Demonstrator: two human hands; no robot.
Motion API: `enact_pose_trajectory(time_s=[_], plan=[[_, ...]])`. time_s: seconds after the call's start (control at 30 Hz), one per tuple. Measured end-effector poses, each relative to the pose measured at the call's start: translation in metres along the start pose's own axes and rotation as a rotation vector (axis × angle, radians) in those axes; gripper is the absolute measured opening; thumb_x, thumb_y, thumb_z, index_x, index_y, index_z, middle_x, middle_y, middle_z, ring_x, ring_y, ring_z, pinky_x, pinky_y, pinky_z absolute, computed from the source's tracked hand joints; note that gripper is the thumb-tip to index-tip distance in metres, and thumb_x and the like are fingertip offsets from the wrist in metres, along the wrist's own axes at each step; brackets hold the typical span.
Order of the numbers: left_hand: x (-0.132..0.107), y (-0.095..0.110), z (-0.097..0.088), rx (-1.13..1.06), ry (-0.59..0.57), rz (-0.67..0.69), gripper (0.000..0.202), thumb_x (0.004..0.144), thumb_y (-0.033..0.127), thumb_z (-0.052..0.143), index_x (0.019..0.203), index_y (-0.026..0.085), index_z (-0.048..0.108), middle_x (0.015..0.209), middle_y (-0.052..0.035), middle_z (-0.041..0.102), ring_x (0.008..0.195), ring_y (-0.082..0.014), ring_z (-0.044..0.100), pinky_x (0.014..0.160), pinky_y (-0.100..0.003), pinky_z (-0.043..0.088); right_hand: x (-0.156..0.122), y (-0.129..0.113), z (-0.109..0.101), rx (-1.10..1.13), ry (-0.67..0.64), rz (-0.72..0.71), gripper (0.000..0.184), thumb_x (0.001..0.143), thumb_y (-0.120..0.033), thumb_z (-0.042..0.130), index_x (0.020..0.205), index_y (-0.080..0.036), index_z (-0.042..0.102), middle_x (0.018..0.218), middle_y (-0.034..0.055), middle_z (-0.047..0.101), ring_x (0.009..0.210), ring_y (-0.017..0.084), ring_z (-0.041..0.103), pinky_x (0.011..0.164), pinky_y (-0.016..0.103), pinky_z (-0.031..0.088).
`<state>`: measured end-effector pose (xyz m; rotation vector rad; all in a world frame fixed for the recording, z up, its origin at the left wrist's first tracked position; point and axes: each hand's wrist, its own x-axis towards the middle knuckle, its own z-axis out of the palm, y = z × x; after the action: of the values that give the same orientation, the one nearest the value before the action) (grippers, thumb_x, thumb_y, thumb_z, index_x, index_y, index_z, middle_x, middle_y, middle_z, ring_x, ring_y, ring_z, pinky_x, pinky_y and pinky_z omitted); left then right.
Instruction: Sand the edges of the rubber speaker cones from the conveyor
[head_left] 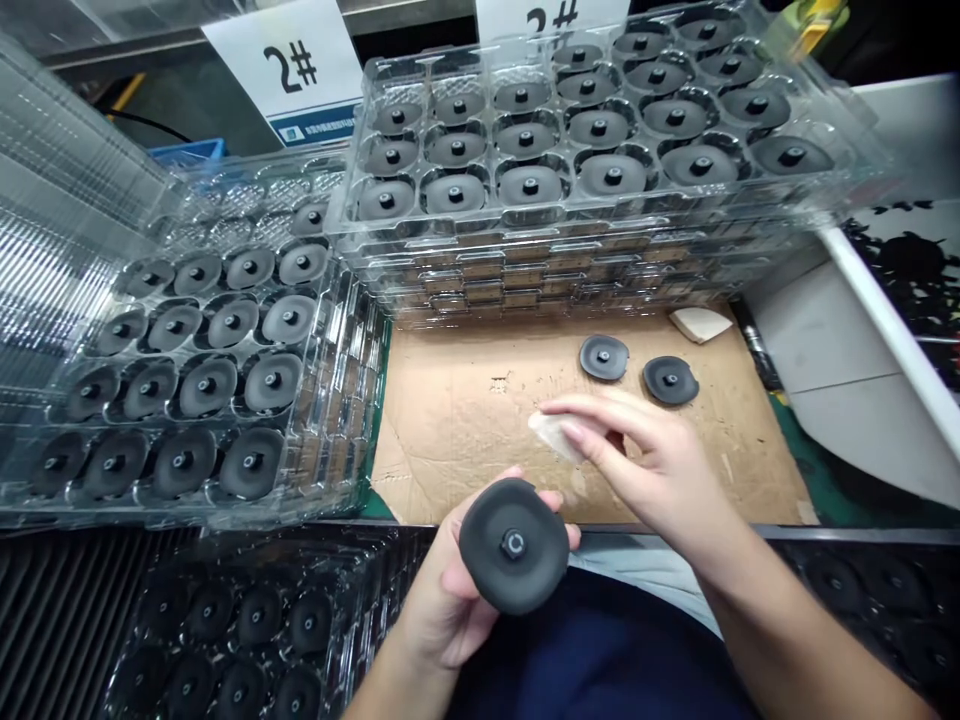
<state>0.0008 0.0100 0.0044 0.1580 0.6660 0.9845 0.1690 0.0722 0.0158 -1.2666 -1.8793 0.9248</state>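
Disc part (514, 545) in hand: matt dark grey, moulded rubber or plastic, can't tell which, face smooth with faint texture. Hub (514, 544) is the same dark material, a bit shinier. Two loose discs (604, 357) have the same matt finish. Clear blister trays (480, 228): thin glossy plastic, ribbed and reflective. Lower black trays (382, 560): dark plastic, slight sheen. Cardboard sheet (457, 440): brown, matt, rough, scuffed and torn in spots. Pale swatch (553, 436) under the fingers looks like soft cloth or tissue, matt. Second pale piece (701, 323): matt too, material unclear. Sign (289, 65): matt white paper or card
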Motion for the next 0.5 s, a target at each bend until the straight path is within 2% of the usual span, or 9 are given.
enact_pose_trajectory(time_s=[0.03,0.1,0.2,0.27,0.33,0.4,0.43,0.5], plan=[[0.0,0.001,-0.001,-0.037,-0.033,0.001,0.06,0.049,0.044,0.083,0.104,0.027,0.068,0.101,-0.0021,0.073,0.088,-0.022,0.07,0.081,-0.03,0.053,-0.006,0.009,0.004,-0.022,-0.031,0.095,0.021,0.092,-0.021,0.048,0.104,-0.021,0.065,0.093,0.0042,0.068,0.082,0.016,0.062,0.069,0.028,0.046],[0.0,0.001,-0.003,-0.066,-0.065,0.012,0.058,0.051,0.043,0.082,0.104,0.026,0.068,0.103,-0.0025,0.074,0.089,-0.0218,0.07,0.077,-0.026,0.054,-0.023,0.025,0.017,-0.04,-0.183,0.186,0.024,0.092,-0.02,0.045,0.108,-0.021,0.064,0.091,0.0047,0.068,0.081,0.016,0.062,0.069,0.029,0.048],[0.001,0.0,-0.008,-0.071,-0.072,0.023,0.059,0.051,0.044,0.081,0.105,0.025,0.068,0.102,-0.0031,0.074,0.087,-0.0221,0.071,0.072,-0.025,0.055,-0.05,0.041,0.039,-0.01,-0.368,0.179,0.023,0.089,-0.016,0.047,0.098,-0.02,0.067,0.087,0.0041,0.068,0.081,0.017,0.064,0.072,0.03,0.05],[0.002,0.001,-0.008,-0.068,-0.064,0.023,0.059,0.05,0.045,0.08,0.105,0.025,0.068,0.101,-0.003,0.075,0.087,-0.022,0.071,0.071,-0.024,0.055,-0.059,0.044,0.044,0.004,-0.388,0.181,0.021,0.087,-0.015,0.049,0.093,-0.02,0.068,0.086,0.004,0.07,0.08,0.018,0.064,0.07,0.03,0.051],[0.003,0.001,-0.007,-0.061,-0.061,0.016,0.058,0.05,0.045,0.081,0.103,0.026,0.069,0.101,-0.0025,0.075,0.088,-0.0221,0.071,0.071,-0.024,0.055,-0.058,0.04,0.037,-0.004,-0.332,0.21,0.023,0.089,-0.017,0.047,0.102,-0.019,0.066,0.094,0.0057,0.07,0.085,0.019,0.065,0.072,0.031,0.051],[0.003,0.001,-0.004,-0.05,-0.069,0.011,0.056,0.051,0.045,0.081,0.102,0.026,0.069,0.1,-0.0019,0.075,0.088,-0.022,0.071,0.072,-0.024,0.054,-0.049,0.027,0.021,-0.016,-0.174,0.229,0.024,0.092,-0.021,0.045,0.109,-0.02,0.062,0.103,0.0067,0.069,0.092,0.019,0.064,0.074,0.031,0.05],[0.003,0.0,-0.003,-0.048,-0.075,0.006,0.056,0.051,0.046,0.081,0.102,0.026,0.069,0.1,-0.0016,0.075,0.088,-0.0218,0.07,0.074,-0.024,0.054,-0.044,0.017,0.011,-0.02,-0.072,0.206,0.024,0.092,-0.021,0.047,0.111,-0.022,0.061,0.105,0.0059,0.068,0.094,0.019,0.063,0.075,0.03,0.049],[0.003,-0.003,-0.001,-0.012,-0.043,-0.003,0.06,0.05,0.048,0.081,0.104,0.025,0.069,0.098,-0.0024,0.074,0.087,-0.0221,0.07,0.079,-0.028,0.054,-0.032,-0.006,-0.004,-0.035,0.053,0.026,0.025,0.091,-0.018,0.049,0.113,-0.025,0.06,0.104,0.0031,0.069,0.091,0.017,0.062,0.073,0.028,0.047]])
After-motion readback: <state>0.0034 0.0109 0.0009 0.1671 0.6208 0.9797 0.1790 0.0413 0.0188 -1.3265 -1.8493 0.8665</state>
